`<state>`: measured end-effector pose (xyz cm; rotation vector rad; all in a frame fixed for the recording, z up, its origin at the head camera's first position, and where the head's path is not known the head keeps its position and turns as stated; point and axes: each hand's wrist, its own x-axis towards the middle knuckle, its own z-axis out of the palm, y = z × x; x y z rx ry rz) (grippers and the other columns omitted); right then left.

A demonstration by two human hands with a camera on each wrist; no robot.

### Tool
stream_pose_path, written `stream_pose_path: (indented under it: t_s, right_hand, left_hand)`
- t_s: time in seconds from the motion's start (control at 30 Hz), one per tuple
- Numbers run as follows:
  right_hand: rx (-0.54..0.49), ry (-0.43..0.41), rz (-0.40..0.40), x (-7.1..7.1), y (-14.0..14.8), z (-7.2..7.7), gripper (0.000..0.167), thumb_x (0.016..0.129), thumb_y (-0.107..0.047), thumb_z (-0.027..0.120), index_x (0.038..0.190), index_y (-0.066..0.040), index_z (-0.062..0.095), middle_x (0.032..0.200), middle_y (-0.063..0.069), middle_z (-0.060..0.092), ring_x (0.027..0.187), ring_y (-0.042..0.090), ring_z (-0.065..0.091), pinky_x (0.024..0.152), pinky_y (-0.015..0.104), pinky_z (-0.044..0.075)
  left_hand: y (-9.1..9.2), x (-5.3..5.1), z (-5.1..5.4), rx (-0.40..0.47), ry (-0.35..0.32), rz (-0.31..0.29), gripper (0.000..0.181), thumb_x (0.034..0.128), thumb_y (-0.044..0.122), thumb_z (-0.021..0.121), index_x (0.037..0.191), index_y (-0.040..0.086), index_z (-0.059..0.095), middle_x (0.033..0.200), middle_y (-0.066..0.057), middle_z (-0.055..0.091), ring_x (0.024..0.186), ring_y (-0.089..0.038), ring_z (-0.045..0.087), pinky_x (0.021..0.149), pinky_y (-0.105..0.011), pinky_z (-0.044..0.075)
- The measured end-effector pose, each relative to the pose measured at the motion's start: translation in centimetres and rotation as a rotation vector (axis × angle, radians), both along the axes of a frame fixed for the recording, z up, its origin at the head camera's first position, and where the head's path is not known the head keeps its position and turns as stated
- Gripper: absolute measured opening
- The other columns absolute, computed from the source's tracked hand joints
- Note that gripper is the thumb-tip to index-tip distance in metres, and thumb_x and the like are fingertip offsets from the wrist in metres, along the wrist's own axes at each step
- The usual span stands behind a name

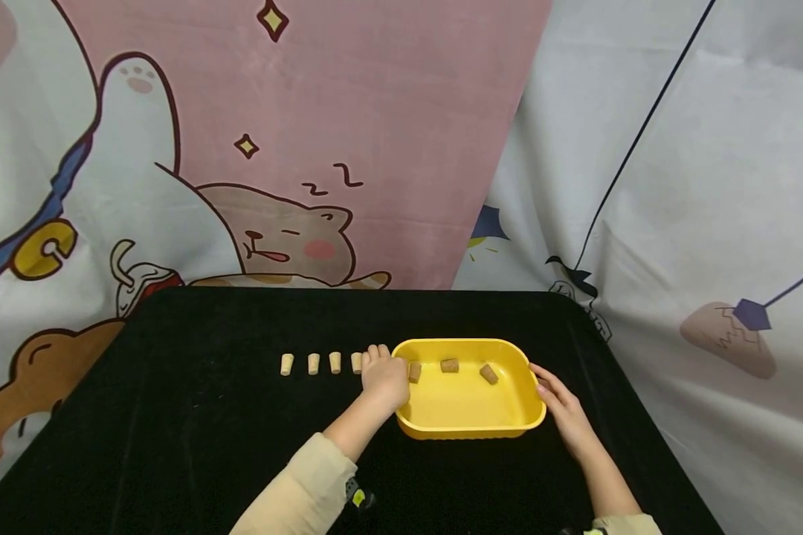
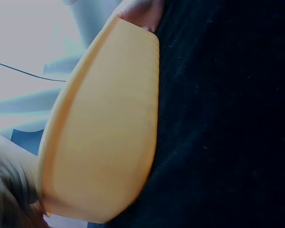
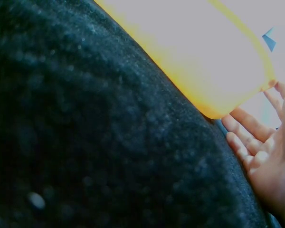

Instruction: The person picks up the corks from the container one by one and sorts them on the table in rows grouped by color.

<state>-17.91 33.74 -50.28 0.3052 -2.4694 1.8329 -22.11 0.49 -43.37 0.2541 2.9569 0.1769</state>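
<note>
A yellow tray (image 1: 468, 410) stands on the black table, with three brown corks inside: one (image 1: 414, 372) by the left wall, one (image 1: 450, 365) near the back, one (image 1: 488, 374) tilted to the right. My left hand (image 1: 384, 381) is at its left rim, fingers partly hidden. My right hand (image 1: 565, 412) touches the right end; in the right wrist view the right hand (image 3: 263, 147) has its fingertips on the tray (image 3: 180, 52), fingers mostly extended. The left wrist view shows the tray's side (image 2: 104, 114) and part of the left hand (image 2: 14, 190).
Several pale corks stand in a row left of the tray, among them one at the far left (image 1: 286, 364) and one (image 1: 357, 362) close beside my left hand. The black table (image 1: 174, 446) reaches back to a printed cloth (image 1: 375, 111).
</note>
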Motion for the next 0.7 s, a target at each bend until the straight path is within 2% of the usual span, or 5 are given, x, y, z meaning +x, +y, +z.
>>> stream_pose_path:
  t_s: [0.13, 0.27, 0.43, 0.53, 0.7]
  right_hand:
    - [0.005, -0.002, -0.005, 0.0, -0.1, 0.2, 0.044, 0.105, -0.022, 0.038, 0.145, -0.003, 0.036, 0.132, 0.017, 0.051, 0.103, 0.008, 0.059, 0.083, 0.027, 0.049]
    - [0.007, 0.017, 0.004, 0.0, -0.1, 0.2, 0.043, 0.105, -0.019, 0.037, 0.145, -0.002, 0.036, 0.132, 0.023, 0.049, 0.104, 0.008, 0.059, 0.083, 0.027, 0.049]
    - [-0.003, 0.010, 0.003, -0.2, 0.1, 0.1, 0.043, 0.105, -0.020, 0.038, 0.144, -0.004, 0.037, 0.128, 0.005, 0.054, 0.104, 0.008, 0.059, 0.083, 0.027, 0.049]
    - [-0.004, 0.007, 0.011, -0.1, 0.2, 0.0, 0.043, 0.105, -0.020, 0.037, 0.145, -0.003, 0.036, 0.125, -0.007, 0.054, 0.103, 0.008, 0.059, 0.082, 0.027, 0.050]
    - [-0.010, 0.006, 0.007, 0.0, 0.1, -0.1, 0.043, 0.105, -0.021, 0.038, 0.144, -0.004, 0.038, 0.123, -0.011, 0.055, 0.102, 0.009, 0.060, 0.082, 0.027, 0.050]
  left_hand:
    - [-0.1, 0.1, -0.4, 0.066, 0.097, -0.009, 0.014, 0.0734, 0.024, 0.075, 0.078, 0.019, 0.064, 0.091, -0.009, 0.044, 0.091, -0.028, 0.037, 0.086, -0.043, 0.031]
    - [-0.4, 0.3, -0.5, 0.148, 0.175, -0.029, 0.016, 0.0738, 0.030, 0.076, 0.077, 0.020, 0.064, 0.092, -0.007, 0.041, 0.093, -0.028, 0.036, 0.087, -0.043, 0.030]
    - [-1.2, 0.7, -0.1, 0.268, 0.229, -0.049, 0.024, 0.0720, 0.035, 0.080, 0.087, 0.020, 0.069, 0.097, -0.006, 0.042, 0.094, -0.026, 0.036, 0.085, -0.042, 0.030]
    - [-1.7, 1.1, 0.4, 0.370, 0.258, -0.063, 0.023, 0.0718, 0.033, 0.081, 0.086, 0.020, 0.069, 0.107, -0.009, 0.047, 0.099, -0.026, 0.038, 0.086, -0.043, 0.030]
    - [-2.3, 1.7, 1.3, 0.502, 0.302, -0.076, 0.019, 0.0724, 0.030, 0.081, 0.084, 0.022, 0.068, 0.115, -0.010, 0.048, 0.106, -0.028, 0.039, 0.092, -0.046, 0.030]
